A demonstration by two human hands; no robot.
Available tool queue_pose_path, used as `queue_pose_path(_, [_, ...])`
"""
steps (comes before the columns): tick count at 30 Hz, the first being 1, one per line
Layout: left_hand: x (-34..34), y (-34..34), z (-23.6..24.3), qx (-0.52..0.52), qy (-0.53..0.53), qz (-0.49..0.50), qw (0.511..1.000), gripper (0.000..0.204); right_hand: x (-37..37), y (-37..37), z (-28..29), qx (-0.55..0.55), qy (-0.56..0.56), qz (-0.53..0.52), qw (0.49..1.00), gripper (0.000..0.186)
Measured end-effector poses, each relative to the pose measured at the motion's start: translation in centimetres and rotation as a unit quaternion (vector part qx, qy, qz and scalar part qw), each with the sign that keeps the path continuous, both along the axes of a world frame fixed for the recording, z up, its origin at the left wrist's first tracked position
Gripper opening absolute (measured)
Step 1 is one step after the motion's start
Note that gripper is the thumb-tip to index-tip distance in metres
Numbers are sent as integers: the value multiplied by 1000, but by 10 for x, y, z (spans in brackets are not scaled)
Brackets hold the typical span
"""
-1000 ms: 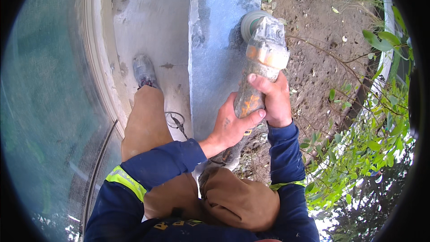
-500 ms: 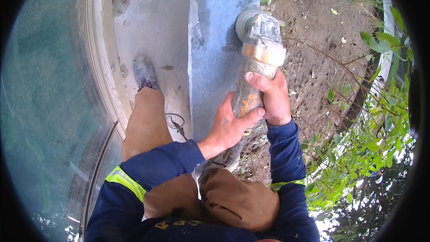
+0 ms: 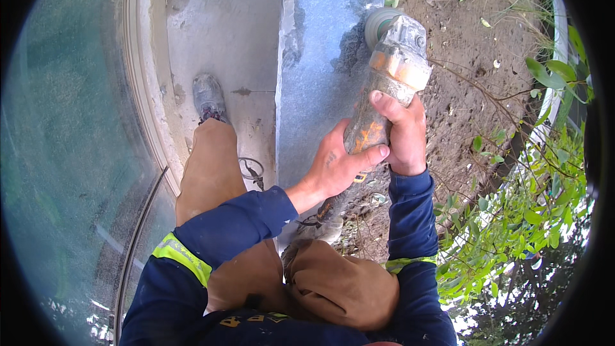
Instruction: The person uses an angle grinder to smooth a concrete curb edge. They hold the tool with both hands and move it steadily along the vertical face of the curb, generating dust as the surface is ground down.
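The left hand (image 3: 328,170) and the right hand (image 3: 408,133) have their fingers (image 3: 373,155) wrapped around the dusty grinder (image 3: 368,136), whose disc (image 3: 377,25) is ahead of these fingers, at the right edge of the bluish slab (image 3: 317,90).

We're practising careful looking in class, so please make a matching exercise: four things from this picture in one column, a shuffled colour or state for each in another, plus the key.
Things
1. power tool
2. slab
3. trousers
4. leaves

Colour or state
A. tan-brown
B. gripped by the left hand and right hand
C. green
D. flat, bluish-grey

Pairs: 1-B, 2-D, 3-A, 4-C
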State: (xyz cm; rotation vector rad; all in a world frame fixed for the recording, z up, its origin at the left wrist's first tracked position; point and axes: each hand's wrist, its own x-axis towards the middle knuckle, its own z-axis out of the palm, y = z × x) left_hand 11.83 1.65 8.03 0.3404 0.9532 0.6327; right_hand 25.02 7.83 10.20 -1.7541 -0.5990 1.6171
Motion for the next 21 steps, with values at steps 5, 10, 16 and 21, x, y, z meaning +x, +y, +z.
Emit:
queue_pose_path(5, [2, -2, 6, 4, 14, 18, 1000, 61, -3, -3, 5, 0, -11, -1, 1000, 44])
queue_pose_path(10, [-4, 6, 1, -3, -2, -5, 1000, 63, -6, 4, 3, 8, -6, -13, 1000, 45])
queue_pose_path(16, [-5, 10, 0, 4, 5, 2, 1000, 63, -3, 6, 4, 2, -10, -16, 1000, 44])
queue_pose_path(21, [-9, 19, 2, -11, -5, -4, 1000, 68, -8, 11, 2, 17, -7, -27, 999, 44])
